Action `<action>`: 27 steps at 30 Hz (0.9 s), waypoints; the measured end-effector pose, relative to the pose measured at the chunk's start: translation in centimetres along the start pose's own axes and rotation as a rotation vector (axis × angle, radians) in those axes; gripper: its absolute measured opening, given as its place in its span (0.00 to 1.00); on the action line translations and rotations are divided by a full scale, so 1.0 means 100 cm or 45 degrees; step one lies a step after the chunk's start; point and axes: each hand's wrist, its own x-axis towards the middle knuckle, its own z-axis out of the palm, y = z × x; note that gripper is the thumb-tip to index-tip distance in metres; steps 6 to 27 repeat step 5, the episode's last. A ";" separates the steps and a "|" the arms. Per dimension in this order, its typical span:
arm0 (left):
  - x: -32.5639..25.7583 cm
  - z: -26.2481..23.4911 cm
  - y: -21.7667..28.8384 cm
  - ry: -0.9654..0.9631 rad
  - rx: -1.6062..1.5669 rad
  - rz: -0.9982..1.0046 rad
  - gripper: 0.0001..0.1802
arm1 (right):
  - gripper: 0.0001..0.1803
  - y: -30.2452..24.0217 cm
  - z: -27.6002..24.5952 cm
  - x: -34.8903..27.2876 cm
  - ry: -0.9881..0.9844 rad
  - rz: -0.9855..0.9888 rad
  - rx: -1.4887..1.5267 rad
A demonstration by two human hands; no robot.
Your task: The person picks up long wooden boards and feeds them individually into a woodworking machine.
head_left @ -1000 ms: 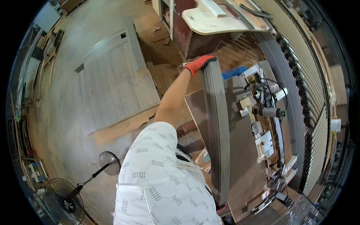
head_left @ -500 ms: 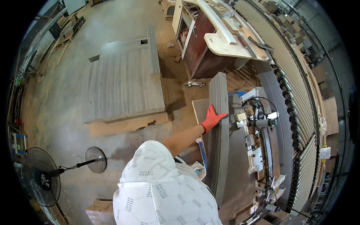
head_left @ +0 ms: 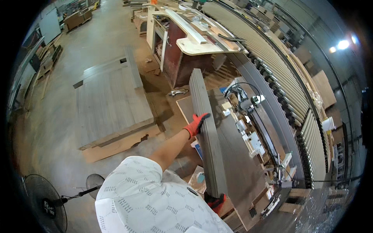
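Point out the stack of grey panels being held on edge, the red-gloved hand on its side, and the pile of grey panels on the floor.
stack of grey panels (head_left: 208, 132), head view, its upper edge.
left hand (head_left: 196, 123), head view, glove back.
floor pile of panels (head_left: 110, 105), head view, top face.

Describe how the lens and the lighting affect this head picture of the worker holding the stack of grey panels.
Head view: fisheye bends the roller conveyor into an arc and blacks out the corners; a ceiling lamp flares at upper right; the floor is evenly lit with soft shadows; the left hand on the grey panel stack is fairly sharp.
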 end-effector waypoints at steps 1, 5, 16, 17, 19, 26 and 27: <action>0.005 -0.006 0.005 0.084 0.034 0.004 0.81 | 0.50 0.009 0.029 -0.012 0.069 0.051 0.069; 0.025 -0.008 0.000 0.204 -0.013 0.119 0.76 | 0.47 0.039 0.043 -0.011 0.191 0.084 0.202; 0.025 -0.008 0.000 0.204 -0.013 0.119 0.76 | 0.47 0.039 0.043 -0.011 0.191 0.084 0.202; 0.025 -0.008 0.000 0.204 -0.013 0.119 0.76 | 0.47 0.039 0.043 -0.011 0.191 0.084 0.202; 0.025 -0.008 0.000 0.204 -0.013 0.119 0.76 | 0.47 0.039 0.043 -0.011 0.191 0.084 0.202; 0.025 -0.008 0.000 0.204 -0.013 0.119 0.76 | 0.47 0.039 0.043 -0.011 0.191 0.084 0.202; 0.025 -0.008 0.000 0.204 -0.013 0.119 0.76 | 0.47 0.039 0.043 -0.011 0.191 0.084 0.202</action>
